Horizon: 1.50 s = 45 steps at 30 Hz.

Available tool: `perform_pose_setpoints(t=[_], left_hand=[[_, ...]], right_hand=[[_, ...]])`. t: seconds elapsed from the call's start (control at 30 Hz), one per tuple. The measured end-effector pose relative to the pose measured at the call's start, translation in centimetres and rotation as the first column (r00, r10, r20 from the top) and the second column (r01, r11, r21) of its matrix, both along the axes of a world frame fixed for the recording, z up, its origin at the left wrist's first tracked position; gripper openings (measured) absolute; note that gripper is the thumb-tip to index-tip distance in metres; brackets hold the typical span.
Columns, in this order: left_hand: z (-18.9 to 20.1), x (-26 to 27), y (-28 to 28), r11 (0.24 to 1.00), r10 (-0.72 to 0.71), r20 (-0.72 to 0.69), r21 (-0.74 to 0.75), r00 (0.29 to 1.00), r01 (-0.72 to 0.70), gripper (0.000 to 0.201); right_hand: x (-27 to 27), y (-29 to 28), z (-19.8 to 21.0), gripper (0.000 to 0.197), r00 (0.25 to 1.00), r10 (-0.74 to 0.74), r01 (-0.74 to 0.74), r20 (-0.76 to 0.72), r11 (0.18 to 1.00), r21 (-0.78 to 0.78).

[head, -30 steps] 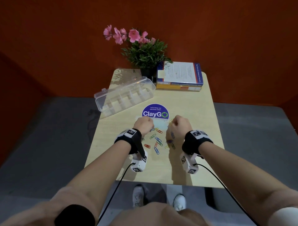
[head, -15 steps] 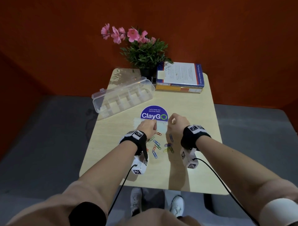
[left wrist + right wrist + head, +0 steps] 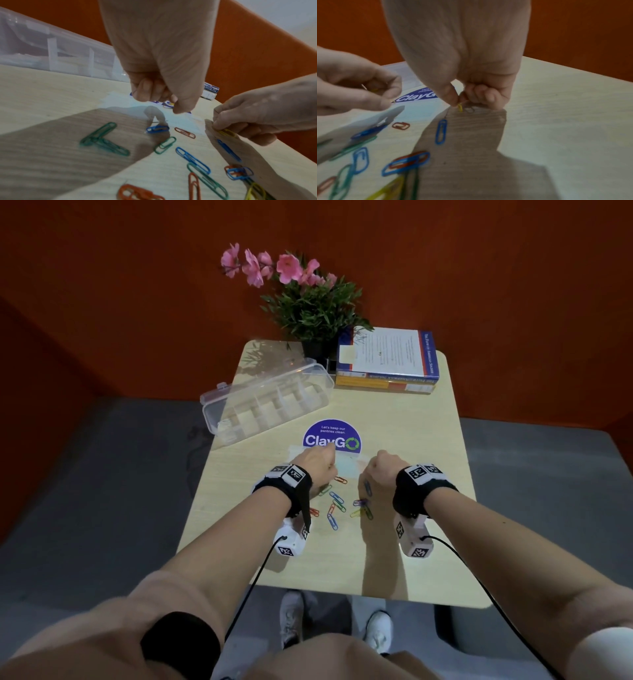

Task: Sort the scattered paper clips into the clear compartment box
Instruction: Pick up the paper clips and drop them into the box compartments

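Since the earlier frames my left hand (image 3: 317, 465) has travelled up past the scatter to the sticker's edge, and my right hand (image 3: 380, 470) has lifted slightly; the view has dropped closer.

Grip state: the right hand's thumb and forefinger pinch a small yellow wire paper clip (image 3: 460, 107) just above the pale wooden tabletop (image 3: 411, 542). The left hand's fingers are curled with the thumb pressed to them; something thin and yellowish shows there in the right wrist view, but I cannot tell what it is.

Below and between both grips lie the remaining coloured paper clips (image 3: 337, 506): blue, green, orange, yellow, several overlapping.

Step in hand, as I judge it: picking up, very early; no clip visible in the box.

Beyond the left grip sits the round purple ClayGo sticker (image 3: 331, 438); further, up and left, the clear plastic compartment box (image 3: 267, 402), lid open. The next move calls for carrying the yellow clip over to one compartment.

Farthest: a potted pink-flowered plant (image 3: 308, 299) and stacked books (image 3: 387, 359), both clear of the path. Tangled clips may lift together.
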<state>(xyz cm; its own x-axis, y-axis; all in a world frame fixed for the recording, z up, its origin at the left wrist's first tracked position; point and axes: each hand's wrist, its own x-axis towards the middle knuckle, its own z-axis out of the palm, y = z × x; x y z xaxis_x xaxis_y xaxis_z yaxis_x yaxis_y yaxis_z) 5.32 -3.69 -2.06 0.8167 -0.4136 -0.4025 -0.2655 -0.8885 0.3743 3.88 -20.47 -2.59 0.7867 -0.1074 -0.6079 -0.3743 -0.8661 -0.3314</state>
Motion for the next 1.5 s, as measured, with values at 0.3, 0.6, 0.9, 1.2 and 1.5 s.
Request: perform_pose_setpoints(t=[0.3, 0.6, 0.9, 1.2, 1.5], left_hand=[[0.5, -1.4, 2.2, 0.510, 0.592, -0.436, -0.448, 0.677, -0.734, 0.014], [1.0, -4.6, 4.5, 0.226, 0.435, -0.755, -0.436, 0.490, -0.871, 0.022], [-0.7, -6.1, 7.5, 0.212, 0.628, -0.672, -0.338, 0.392, -0.917, 0.025], [-2.3, -7.7, 8.0, 0.281, 0.690, -0.611, -0.268, 0.388, -0.921, 0.023], [1.8, -0.9, 8.4, 0.191, 0.637, -0.661, -0.363, 0.396, -0.912, 0.037]], right_hand=[[-3.9, -0.3, 0.9, 0.007, 0.667, -0.618, 0.635, -0.417, 0.178, 0.751], [-6.5, -0.3, 0.0, 0.013, 0.635, -0.610, 0.689, -0.474, 0.169, 0.705], [-9.2, 0.8, -1.1, 0.018, 0.973, 0.086, -0.118, 0.214, 0.983, 0.140], [-8.0, 1.9, 0.0, 0.020, 0.922, 0.386, -0.382, 0.016, 0.917, -0.117], [-7.3, 1.6, 0.4, 0.021, 0.847, -0.496, 0.470, -0.191, 0.533, 0.703]])
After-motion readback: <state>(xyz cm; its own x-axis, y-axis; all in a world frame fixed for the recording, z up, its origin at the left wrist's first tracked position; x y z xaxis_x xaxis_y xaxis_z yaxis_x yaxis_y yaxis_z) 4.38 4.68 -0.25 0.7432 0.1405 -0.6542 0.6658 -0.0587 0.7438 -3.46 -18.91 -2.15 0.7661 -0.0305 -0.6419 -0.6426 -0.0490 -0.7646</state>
